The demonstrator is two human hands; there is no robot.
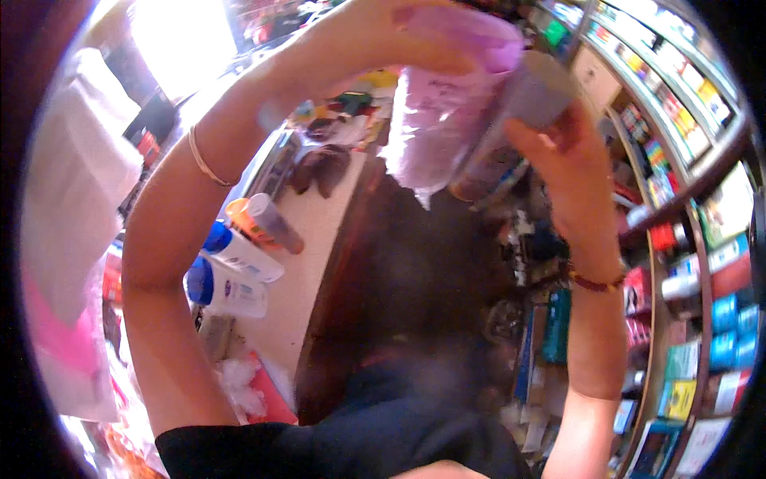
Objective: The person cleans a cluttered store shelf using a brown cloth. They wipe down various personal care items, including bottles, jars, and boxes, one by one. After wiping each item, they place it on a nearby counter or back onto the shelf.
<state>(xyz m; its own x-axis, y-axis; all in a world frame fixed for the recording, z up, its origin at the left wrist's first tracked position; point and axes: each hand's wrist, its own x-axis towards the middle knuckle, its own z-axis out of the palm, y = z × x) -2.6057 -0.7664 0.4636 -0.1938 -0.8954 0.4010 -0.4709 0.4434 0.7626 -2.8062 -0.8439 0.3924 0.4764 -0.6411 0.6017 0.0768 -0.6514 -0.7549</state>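
Observation:
My left hand [446, 45] is at the top of the view, bent over the upper end of a pink, shiny plastic packet [434, 132] and gripping it. A pink-purple tint covers the hand's back and fingers, and its fingertips are blurred. Beside the packet, my right hand [559, 138] is wrapped around a cylindrical container with a grey cap [541, 87]. The container's body [491, 158] tilts down to the left, close against the packet. Blur hides the print on both.
On the left, a pale counter [317, 239] bears white bottles with blue caps [239, 290], an orange container [245, 215] and a grey-capped cylinder [272, 218]. Shelves packed with boxes and tubs [676, 287] line the right side. A white and pink cloth-like sheet [78, 239] hangs far left.

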